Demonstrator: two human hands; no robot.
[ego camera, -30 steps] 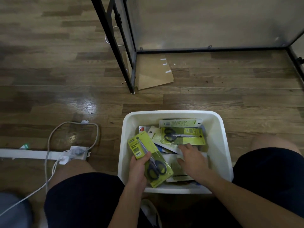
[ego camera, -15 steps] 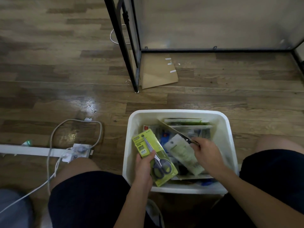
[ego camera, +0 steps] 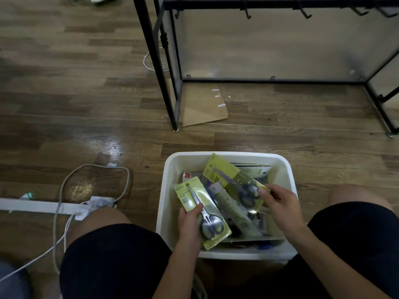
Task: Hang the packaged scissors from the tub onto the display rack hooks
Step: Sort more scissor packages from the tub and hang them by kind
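Yellow-green scissors packs fill both our hands above the white tub [ego camera: 170, 186] at lower centre: our left hand [ego camera: 190, 223] grips one pack [ego camera: 201, 212] by its edge, our right hand [ego camera: 280, 206] pinches another [ego camera: 233, 180], while the black rack hooks [ego camera: 248, 12] line the top edge.

Left hand [ego camera: 190, 221] grips one scissors pack [ego camera: 201, 212]; right hand [ego camera: 280, 203] pinches another pack [ego camera: 233, 180] above the tub [ego camera: 170, 169].

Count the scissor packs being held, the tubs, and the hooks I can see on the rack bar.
Held scissor packs: 2, one in the left hand, one in the right hand
White tub: 1
Rack hooks: 5 in view
Total: 8
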